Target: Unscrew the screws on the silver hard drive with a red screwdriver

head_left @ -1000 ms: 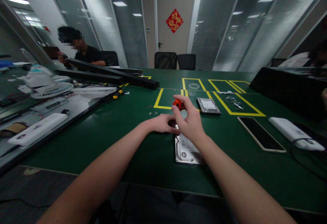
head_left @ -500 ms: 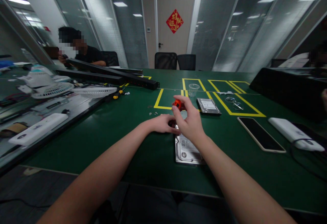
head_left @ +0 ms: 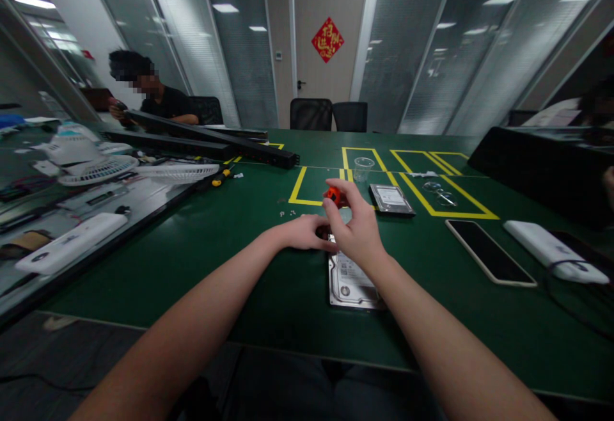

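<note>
A silver hard drive (head_left: pixel 352 283) lies flat on the green table in front of me, its far end covered by my hands. My right hand (head_left: pixel 355 226) is closed round the red-orange handle of a screwdriver (head_left: pixel 334 196), held upright above the drive's far part; its tip is hidden. My left hand (head_left: pixel 309 231) curls at the drive's far left corner, thumb against the edge, with the other fingertips partly behind the right hand. Several tiny screws (head_left: pixel 288 214) lie on the table just beyond the left hand.
A second hard drive (head_left: pixel 391 199), a clear plastic cup (head_left: pixel 363 168) and a phone (head_left: pixel 489 251) sit ahead and right, near a white power bank (head_left: pixel 556 251) with a cable. Fan parts (head_left: pixel 96 158), a yellow-black screwdriver (head_left: pixel 221 178) and long black bars (head_left: pixel 211 136) lie left. A person sits beyond them.
Both hands, the screwdriver and the hard drive stay almost exactly where they were. The seated person's head at the far left has shifted slightly.
</note>
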The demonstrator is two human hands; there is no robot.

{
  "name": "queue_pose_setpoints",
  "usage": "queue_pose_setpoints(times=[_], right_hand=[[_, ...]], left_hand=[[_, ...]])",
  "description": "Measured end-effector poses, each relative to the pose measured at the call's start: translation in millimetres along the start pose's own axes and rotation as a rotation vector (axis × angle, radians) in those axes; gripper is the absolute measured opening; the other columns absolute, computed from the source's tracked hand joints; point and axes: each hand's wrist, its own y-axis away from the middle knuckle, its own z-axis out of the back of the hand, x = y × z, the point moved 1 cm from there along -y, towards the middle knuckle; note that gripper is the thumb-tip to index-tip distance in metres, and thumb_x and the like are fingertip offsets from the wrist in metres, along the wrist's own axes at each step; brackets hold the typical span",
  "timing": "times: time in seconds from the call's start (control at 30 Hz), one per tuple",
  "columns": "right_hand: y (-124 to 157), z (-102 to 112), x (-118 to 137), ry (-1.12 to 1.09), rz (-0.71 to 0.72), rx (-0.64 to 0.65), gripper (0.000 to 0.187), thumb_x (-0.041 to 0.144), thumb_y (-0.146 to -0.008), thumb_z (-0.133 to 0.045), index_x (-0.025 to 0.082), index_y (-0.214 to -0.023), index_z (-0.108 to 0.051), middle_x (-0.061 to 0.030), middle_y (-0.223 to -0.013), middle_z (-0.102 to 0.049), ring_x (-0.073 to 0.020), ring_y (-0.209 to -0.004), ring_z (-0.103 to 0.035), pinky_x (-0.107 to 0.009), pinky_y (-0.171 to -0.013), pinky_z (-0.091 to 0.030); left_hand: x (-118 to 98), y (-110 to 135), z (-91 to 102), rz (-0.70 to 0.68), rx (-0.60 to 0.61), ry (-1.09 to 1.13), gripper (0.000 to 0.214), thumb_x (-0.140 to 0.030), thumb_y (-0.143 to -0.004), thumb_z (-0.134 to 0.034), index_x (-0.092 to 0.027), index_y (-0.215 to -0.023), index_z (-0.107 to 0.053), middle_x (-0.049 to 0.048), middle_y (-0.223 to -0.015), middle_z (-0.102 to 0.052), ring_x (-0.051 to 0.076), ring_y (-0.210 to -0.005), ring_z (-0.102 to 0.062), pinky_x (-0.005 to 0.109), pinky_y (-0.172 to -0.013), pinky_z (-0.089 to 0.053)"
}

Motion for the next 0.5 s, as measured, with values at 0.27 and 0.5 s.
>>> queue_pose_setpoints(times=[0.27, 0.5], right_hand=[[-0.7, 0.4, 1.5, 0.005, 0.001, 0.0, 0.031, 0.024, -0.1, -0.059, 0.028, -0.13, -0.062, -0.0072, -0.126, -0.073, -0.0244, -0.109, -0.071, -0.046, -0.096, -0.06], [-0.8, 0.4, 1.7, 0.018, 0.01, 0.0, 0.029, 0.023, -0.1, -0.059, 0.026, -0.129, -0.063, -0.0077, -0.124, -0.073, -0.0238, -0.108, -0.071, -0.045, -0.096, -0.059]], left_hand=[[-1.1, 0.4, 0.0, 0.007, 0.01, 0.003, 0.056, -0.06, -0.078, -0.08, -0.017, -0.114, -0.073, 0.0118, -0.116, -0.077, 0.032, -0.107, -0.073, 0.043, -0.096, -0.055], [0.5, -0.2, -0.4, -0.005, 0.006, 0.01, 0.057, -0.059, -0.078, -0.08, -0.017, -0.115, -0.072, 0.0127, -0.117, -0.077, 0.032, -0.11, -0.072, 0.044, -0.099, -0.055]])
